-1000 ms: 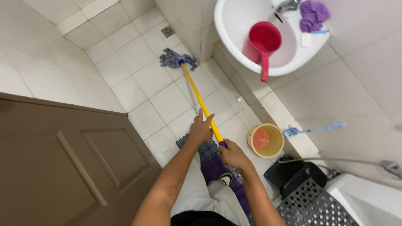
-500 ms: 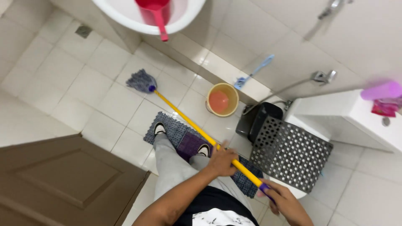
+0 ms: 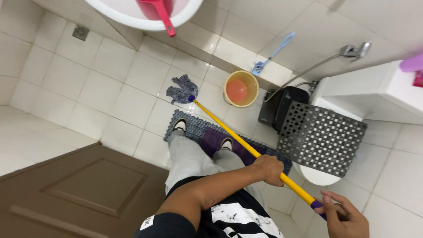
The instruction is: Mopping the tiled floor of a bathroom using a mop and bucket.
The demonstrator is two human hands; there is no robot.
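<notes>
The right hand sits lowest in view, at the purple end cap of the mop handle. Its fingers are spread and only loosely curled, fingertips resting on the cap rather than wrapped around it, so it is touching the mop more than gripping it. Up the handle from there, the left hand is closed in a full fist around the yellow shaft, knuckles up, with the forearm reaching across the body from the lower left, elbow bent.

The handle runs diagonally from those hands up and left, passing over a purple and grey mat on which the person's two feet stand in dark and white slippers. Beyond the far edge of the mat the mop head, a bundle of grey-blue strands, lies flat on the white tiled floor.

Right of the mop head stands a small yellow bucket with an orange inside. Right of the bucket is a black bin, and a dark perforated panel lies over the white toilet. Behind the bucket a light blue brush leans at the wall. Farthest from the mop head, at the top edge, a red dipper rests in a white basin.
</notes>
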